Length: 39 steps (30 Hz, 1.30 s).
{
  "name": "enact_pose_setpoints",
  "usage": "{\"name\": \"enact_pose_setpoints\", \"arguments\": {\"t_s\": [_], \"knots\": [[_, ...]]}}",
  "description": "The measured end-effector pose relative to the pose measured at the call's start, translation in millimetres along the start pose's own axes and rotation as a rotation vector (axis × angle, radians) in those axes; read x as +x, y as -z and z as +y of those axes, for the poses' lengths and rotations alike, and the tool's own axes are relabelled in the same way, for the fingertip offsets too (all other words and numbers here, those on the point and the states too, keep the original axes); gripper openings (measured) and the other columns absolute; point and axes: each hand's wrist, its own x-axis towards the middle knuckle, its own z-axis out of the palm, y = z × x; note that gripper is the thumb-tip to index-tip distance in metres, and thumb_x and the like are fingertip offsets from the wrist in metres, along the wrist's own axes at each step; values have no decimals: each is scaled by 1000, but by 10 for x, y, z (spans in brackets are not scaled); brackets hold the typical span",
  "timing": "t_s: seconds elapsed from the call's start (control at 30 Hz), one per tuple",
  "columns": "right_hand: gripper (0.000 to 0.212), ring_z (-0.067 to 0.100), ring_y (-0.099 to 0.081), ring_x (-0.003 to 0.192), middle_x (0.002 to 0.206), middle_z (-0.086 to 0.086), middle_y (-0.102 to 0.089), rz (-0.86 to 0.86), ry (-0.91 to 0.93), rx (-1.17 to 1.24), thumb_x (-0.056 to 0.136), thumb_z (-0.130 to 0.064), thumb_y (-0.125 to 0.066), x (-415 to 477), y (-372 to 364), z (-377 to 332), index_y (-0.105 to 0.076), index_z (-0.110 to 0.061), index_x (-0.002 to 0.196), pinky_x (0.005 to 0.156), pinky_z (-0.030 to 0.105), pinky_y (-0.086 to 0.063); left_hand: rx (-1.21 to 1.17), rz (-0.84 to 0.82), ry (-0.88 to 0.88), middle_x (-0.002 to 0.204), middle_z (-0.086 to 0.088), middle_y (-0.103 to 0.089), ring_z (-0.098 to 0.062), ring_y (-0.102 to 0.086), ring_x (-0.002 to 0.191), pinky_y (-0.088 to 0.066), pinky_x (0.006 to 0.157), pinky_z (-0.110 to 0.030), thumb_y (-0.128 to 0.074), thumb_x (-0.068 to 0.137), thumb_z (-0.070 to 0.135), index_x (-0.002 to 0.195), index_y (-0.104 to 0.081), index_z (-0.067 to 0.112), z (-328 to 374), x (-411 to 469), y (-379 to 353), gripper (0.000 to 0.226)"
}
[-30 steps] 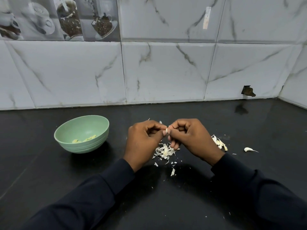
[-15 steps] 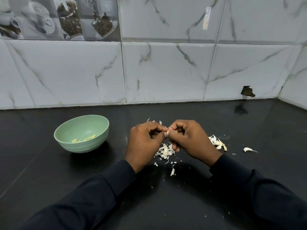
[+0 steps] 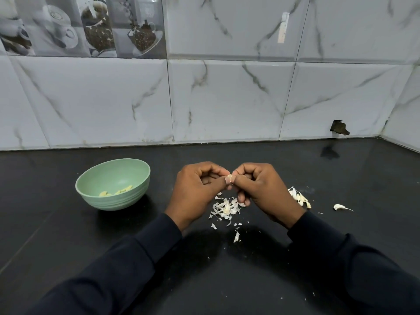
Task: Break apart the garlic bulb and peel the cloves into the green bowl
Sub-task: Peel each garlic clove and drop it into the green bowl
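Both hands meet above a black desk (image 3: 68, 235), left hand (image 3: 195, 192) and right hand (image 3: 263, 189) with fingers curled, pinching one clove (image 3: 229, 178) between them. Skins (image 3: 225, 209) lie below; the bowl (image 3: 95, 198) sits left, holding peeled cloves. Best to grip firmly and peel skin away in strips

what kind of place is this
Most likely a home kitchen: a black countertop against marble-look wall tiles and coffee-print tiles, and a green bowl of peeled cloves beside the left hand and right hand peeling a garlic clove.
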Motion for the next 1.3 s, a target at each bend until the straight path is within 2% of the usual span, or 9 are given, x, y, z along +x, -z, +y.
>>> {"name": "enact_pose_setpoints", "arguments": {"t_s": [0.17, 0.27, 0.37, 0.6, 0.77, 0.87, 0.97, 1.13, 1.3], "knots": [[17, 22, -46, 41, 55, 17, -59, -9, 2, 38, 94, -5, -64, 7, 11, 9, -68, -1, 78, 40, 22, -39, -119, -43, 36, 85, -18, -76, -27, -77, 78, -62, 79, -34, -70, 88, -9, 107, -67, 1, -1, 23, 26, 22], [14, 23, -46, 46, 60, 18, -59, -14, -15, 96, 85, -13, -63, 14, 14, 4, -70, -9, 74, 39, 22, -38, -180, -83, 50, 89, -18, -76, -25, -76, 81, -61, 79, -28, -67, 90, -9, 106, -71, -2, -4, 15, 22, 18], [16, 22, -45, 45, 58, 18, -59, -22, -6, 82, 92, -6, -64, 7, 23, 12, -69, -3, 78, 40, 22, -38, -197, -84, 67, 93, -20, -77, -26, -77, 82, -61, 78, -25, -67, 90, -7, 104, -73, -6, 10, -2, 12, 15], [16, 27, -48, 51, 63, 31, -60, -34, 23, 37, 97, -4, -65, -12, 13, 16, -66, 1, 82, 41, 24, -39, -150, -79, 102, 90, -20, -76, -31, -77, 80, -63, 80, -32, -78, 84, 1, 97, -76, -2, 44, 13, 44, 14], [15, 23, -46, 46, 62, 21, -58, -70, 4, 98, 93, -4, -65, 3, 14, 15, -67, -5, 78, 40, 22, -38, -212, -120, 129, 87, -23, -76, -31, -76, 80, -63, 79, -32, -76, 84, -3, 94, -75, -3, 42, 27, 72, 10], [11, 22, -45, 44, 61, 18, -59, -93, 6, 120, 84, -16, -66, -6, 6, 2, -69, -10, 75, 39, 21, -37, -184, -130, 110, 87, -27, -74, -34, -76, 79, -63, 80, -36, -74, 86, -4, 95, -72, -6, 34, 37, 70, 10], [13, 16, -45, 42, 58, 10, -59, -105, -2, 156, 83, -14, -64, -15, 12, 9, -69, -15, 71, 38, 20, -35, -158, -163, 65, 89, -25, -74, -36, -76, 80, -63, 83, -43, -74, 86, -4, 99, -71, -4, 22, 49, 82, 13], [17, 11, -40, 41, 59, 5, -52, -109, -71, 300, 77, -23, -70, 13, 7, 15, -66, -7, 72, 38, 20, -29, -148, -201, -15, 95, -24, -73, -26, -74, 77, -61, 81, -34, -72, 88, -2, 102, -70, -3, 4, 61, 97, 14], [23, 11, -37, 42, 61, 5, -49, -117, -109, 355, 71, -23, -71, 17, -7, 17, -64, -2, 76, 42, 25, -20, -142, -198, -52, 93, -25, -71, -20, -70, 74, -56, 80, -38, -69, 90, -4, 101, -69, 0, -22, 63, 84, 12]]}}
